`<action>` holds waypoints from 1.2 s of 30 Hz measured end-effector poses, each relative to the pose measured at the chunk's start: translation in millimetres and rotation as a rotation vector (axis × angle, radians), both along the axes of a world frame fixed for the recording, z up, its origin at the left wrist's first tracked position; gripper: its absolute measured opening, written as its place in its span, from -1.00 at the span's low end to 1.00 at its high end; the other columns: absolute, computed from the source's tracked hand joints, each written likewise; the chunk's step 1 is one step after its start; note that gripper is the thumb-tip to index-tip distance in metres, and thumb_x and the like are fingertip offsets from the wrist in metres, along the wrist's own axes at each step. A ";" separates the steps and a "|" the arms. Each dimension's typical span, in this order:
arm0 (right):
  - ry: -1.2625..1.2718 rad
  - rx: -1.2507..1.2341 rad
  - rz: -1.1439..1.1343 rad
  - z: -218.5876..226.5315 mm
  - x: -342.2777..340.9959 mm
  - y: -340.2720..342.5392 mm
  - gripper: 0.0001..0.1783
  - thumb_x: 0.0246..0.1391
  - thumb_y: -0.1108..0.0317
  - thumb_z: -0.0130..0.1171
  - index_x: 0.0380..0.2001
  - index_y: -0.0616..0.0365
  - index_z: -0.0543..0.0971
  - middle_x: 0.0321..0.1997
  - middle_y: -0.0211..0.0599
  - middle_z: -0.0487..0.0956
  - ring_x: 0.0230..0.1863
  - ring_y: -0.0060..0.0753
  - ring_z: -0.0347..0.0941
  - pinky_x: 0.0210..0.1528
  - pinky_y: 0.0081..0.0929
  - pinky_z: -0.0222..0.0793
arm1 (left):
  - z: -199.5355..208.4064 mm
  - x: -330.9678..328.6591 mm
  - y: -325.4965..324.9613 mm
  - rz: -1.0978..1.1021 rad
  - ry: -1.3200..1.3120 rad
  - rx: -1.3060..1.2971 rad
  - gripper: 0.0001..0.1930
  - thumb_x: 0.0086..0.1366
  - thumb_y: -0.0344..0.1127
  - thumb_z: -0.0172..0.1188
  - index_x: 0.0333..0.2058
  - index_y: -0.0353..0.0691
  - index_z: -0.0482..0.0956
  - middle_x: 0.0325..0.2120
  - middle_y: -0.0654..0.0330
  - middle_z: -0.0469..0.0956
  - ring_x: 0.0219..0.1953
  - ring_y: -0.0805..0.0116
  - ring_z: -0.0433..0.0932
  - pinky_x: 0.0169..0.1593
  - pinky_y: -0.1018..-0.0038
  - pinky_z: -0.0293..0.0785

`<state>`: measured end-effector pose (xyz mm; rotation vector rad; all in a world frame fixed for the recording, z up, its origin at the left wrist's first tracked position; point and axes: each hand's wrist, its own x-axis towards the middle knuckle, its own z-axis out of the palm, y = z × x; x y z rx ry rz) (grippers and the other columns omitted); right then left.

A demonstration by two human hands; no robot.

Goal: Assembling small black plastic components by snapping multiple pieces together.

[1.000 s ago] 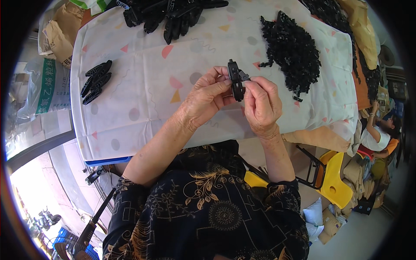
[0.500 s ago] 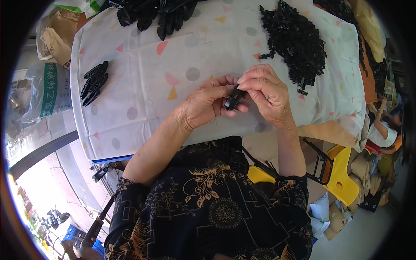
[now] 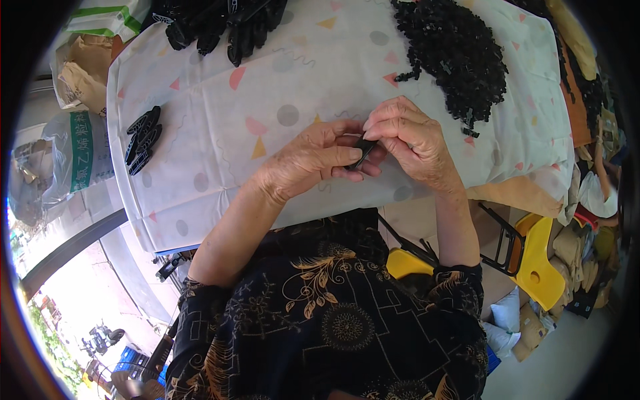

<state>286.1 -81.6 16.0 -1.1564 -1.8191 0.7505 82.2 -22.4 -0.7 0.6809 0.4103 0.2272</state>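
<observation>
A small black plastic part [image 3: 363, 151] is held over the near side of the table. My left hand [image 3: 303, 159] is closed around it, thumb lying across its face and fingers behind it. From the other side my right hand [image 3: 415, 141] pinches the part's upper end between thumb and fingertips. Whether a second, tiny piece sits in that pinch is hidden by the fingers. Beyond my right hand lies a heap of small black plastic pieces [image 3: 460, 63]. Several longer black parts [image 3: 143, 140] are grouped at the table's left.
A patterned white cloth [image 3: 200, 140] covers the table. More long black parts [image 3: 243, 30] are piled at its far edge. Plastic bags [image 3: 80, 150] and brown paper [image 3: 87, 77] stand on the left. At the lower right is a yellow chair [image 3: 537, 270]; another person [image 3: 597, 193] is beyond it.
My left thumb has moved over the part's face, which showed more openly before. Both hands stay together in nearly the same place. The whole view has shifted slightly.
</observation>
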 end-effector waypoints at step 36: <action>-0.571 0.169 -0.356 -0.6 19.8 25.6 -0.73 0.00 0.42 0.23 -0.19 0.21 0.52 -0.14 -0.26 0.48 -0.19 -0.33 0.42 -0.15 -0.43 0.35 | 46.4 -86.0 34.7 -0.059 0.674 1.137 -0.72 0.21 -0.37 0.10 -0.08 -0.16 0.47 -0.13 0.06 0.49 -0.06 0.08 0.48 -0.02 0.30 0.43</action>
